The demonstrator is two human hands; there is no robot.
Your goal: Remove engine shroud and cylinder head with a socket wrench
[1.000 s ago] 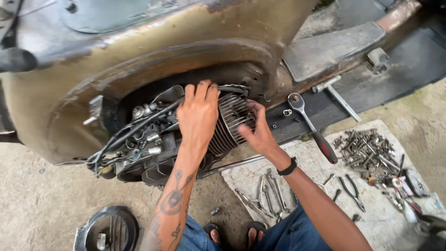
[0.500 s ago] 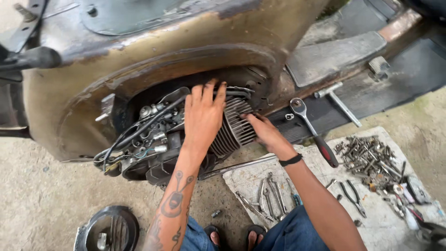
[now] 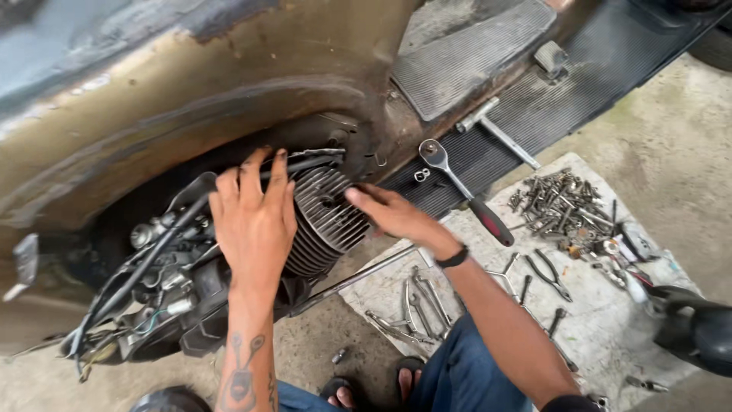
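Left hand point(image 3: 255, 221) at centre left of the frame, flat and spread over the finned engine cylinder point(image 3: 328, 217), fingers point(image 3: 278, 172) reaching up to the black cables point(image 3: 305, 162) along its top edge; grip released, palm pressed down, clasping nothing. Right hand point(image 3: 389, 214) at centre, fingers stretched toward the right side of the same cylinder, fingertips touching the fins; grip released too, slightly blurred. Black wristband point(image 3: 455, 258) on that wrist. Cylinder at centre, tucked under the rusty curved body panel point(image 3: 191, 99) filling the upper left. Engine block with wires and hoses point(image 3: 152, 282) at lower left, just beside the cylinder. Ratchet with red handle point(image 3: 465, 191) lying on the ribbed floorboard point(image 3: 549, 114), upper right. Pale cloth point(image 3: 610, 313) on the ground at right, carrying a heap of bolts point(image 3: 560, 200), pliers point(image 3: 553, 273) and wrenches point(image 3: 419, 301). Long metal rod point(image 3: 354, 278) slanting out from under the cylinder toward the cloth.
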